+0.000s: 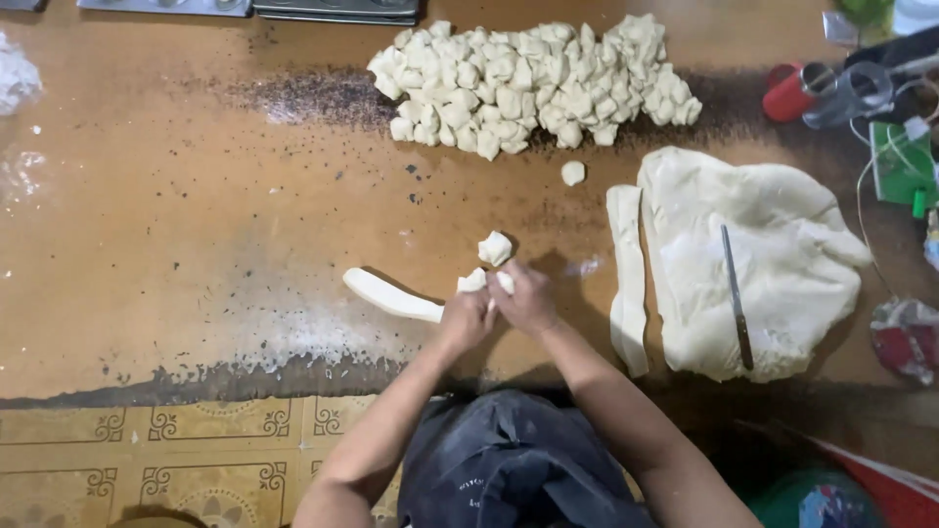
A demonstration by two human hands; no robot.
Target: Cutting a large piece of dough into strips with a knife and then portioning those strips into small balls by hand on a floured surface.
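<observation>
From where I stood, the left hand [466,318] covered the near end of the dough rope [391,294], so I couldn't see where it was pinched. The fingers were bunched together, too small to sort out. The knife [737,293] handle blurred into the dough slab [758,259]. The white stuff [15,78] at the far left of the counter [176,244] was cut off by the edge, same with the clutter [880,88] on the right.

Left of the dough rope [391,294] the bench [176,254] lies open for a hand. The pile of dough pieces [533,83] blocks the far side. The dough strip [627,274] and dough slab [773,254], a knife [737,298] lying on it, close the right.
</observation>
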